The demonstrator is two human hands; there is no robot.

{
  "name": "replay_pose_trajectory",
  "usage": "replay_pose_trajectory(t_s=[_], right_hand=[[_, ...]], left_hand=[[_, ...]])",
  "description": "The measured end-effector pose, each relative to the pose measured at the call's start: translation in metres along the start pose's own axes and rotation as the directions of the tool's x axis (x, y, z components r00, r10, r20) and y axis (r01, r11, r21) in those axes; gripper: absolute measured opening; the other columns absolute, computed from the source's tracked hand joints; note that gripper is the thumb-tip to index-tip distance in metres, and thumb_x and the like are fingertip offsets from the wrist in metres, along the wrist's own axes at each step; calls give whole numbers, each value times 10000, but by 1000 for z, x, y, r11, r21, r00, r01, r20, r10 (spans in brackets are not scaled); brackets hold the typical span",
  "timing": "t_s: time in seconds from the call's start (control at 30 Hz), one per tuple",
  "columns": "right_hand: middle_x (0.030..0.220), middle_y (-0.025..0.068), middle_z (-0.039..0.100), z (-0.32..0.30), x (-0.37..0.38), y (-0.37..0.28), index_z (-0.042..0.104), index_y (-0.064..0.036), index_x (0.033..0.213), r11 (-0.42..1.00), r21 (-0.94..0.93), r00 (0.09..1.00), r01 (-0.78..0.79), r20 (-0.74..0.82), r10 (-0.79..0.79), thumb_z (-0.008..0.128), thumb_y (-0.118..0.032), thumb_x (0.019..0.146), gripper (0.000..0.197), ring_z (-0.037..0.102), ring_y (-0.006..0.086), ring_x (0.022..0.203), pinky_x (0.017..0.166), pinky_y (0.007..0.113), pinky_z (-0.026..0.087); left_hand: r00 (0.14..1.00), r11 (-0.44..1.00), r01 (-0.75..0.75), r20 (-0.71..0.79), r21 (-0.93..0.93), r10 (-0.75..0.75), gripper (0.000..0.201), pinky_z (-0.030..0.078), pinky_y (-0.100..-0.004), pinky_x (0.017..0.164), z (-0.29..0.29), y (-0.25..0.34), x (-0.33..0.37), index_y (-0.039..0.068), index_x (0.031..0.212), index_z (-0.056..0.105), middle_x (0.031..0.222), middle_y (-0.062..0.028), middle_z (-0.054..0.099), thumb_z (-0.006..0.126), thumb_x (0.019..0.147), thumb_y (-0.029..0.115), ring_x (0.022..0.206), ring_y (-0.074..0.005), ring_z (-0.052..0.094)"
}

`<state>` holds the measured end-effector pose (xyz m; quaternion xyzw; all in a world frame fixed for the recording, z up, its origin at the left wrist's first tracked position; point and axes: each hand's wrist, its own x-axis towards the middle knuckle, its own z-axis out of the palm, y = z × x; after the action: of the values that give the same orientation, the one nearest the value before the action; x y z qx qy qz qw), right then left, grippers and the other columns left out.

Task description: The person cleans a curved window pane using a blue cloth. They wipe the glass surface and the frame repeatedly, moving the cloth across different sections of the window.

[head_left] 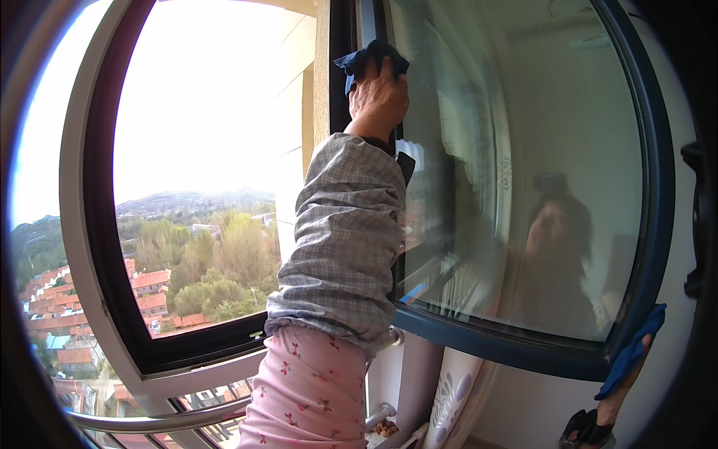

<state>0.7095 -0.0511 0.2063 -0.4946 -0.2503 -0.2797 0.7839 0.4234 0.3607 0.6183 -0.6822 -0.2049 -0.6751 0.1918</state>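
- Left hand grips a crumpled dark-blue cloth high on the left upright of a blue-framed glass window sash standing between the hands.
- Right hand, nearest the lower-right corner, meets a bright-blue cloth; its fingers' grip cannot be told.

The cloth under my left hand is dark blue. Below the hand, a grey-checked sleeve meets a pink sleeve with red motifs; right of it, the frame is slate-blue.
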Motion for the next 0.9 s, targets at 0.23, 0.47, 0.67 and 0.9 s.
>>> replay_pose_trajectory(t_s=[0.23, 0.47, 0.67, 0.9], right_hand=[[1584, 135, 376, 1, -2, 1, 309, -49, 1576, 995, 11, 995, 103, -10, -103, 419, -533, 1060, 716, 458, 259, 1377, 1133, 389, 374], [1613, 114, 338, 18, -8, -50, 289, -51, 1583, 999, -15, 998, -31, -51, 30, 437, -504, 1065, 704, 385, 242, 1442, 1173, 375, 310], [1627, 109, 309, 24, -12, -43, 267, -51, 1589, 987, 163, 999, 16, 37, -22, 433, -517, 1062, 723, 364, 248, 1456, 1187, 370, 290], [1422, 99, 510, 14, -8, -9, 388, -15, 1486, 977, 207, 998, -50, 34, 44, 455, -578, 1036, 724, 540, 197, 1221, 1001, 302, 462]], left_hand=[[971, 959, -213, -63, 189, 228, 538, 258, -499, 1191, -7, 0, -94, 7, 1363, 556, 1452, -238, 463, 597, 937, 333, 1381, -413, 396], [976, 990, -122, -191, -69, 107, 590, 283, -478, 1172, 22, 10, -27, 1, 1446, 484, 1497, -226, 446, 482, 1000, 387, 1392, -411, 389], [866, 825, -499, -198, -264, 460, 628, 291, -484, 1174, 18, 100, -28, 46, 1517, 398, 1552, -244, 391, 442, 1020, 429, 1411, -414, 392], [972, 985, -170, -163, -2, 167, 618, 223, -497, 1199, 16, 11, 2, 18, 1471, 450, 1501, -217, 451, 415, 1013, 430, 1389, -398, 411]])
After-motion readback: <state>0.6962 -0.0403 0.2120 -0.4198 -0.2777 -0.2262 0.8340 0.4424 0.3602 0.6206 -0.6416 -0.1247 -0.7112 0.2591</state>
